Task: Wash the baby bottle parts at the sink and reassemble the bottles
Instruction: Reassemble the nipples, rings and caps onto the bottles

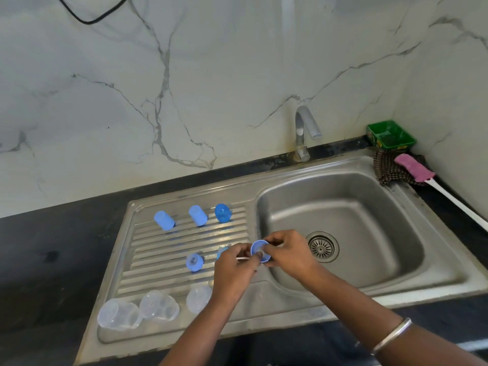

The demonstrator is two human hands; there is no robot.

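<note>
Head view caught both hands, left hand (235, 269) and right hand (286, 253), pinching a small round blue plastic bottle collar (260, 250) with curled fingers over the steel sink's (340, 283) left rim.

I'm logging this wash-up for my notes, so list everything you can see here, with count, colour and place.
blue caps: three, two pale blue and one deeper blue, back row of the drainboard
blue collar with teat: one, middle of the drainboard
clear bottles: three, clear, front edge of the drainboard, lying down
sink: one, steel, basin on the right
tap: one, chrome, behind the basin
green tray: one, back right corner
checked cloth: one, dark, right of the basin
bottle brush: one, pink head and white handle, on the cloth
blue ring: one, held by both hands at the basin's left edge
left hand: pinching the ring
right hand: holding the ring, bangle on the wrist
</note>
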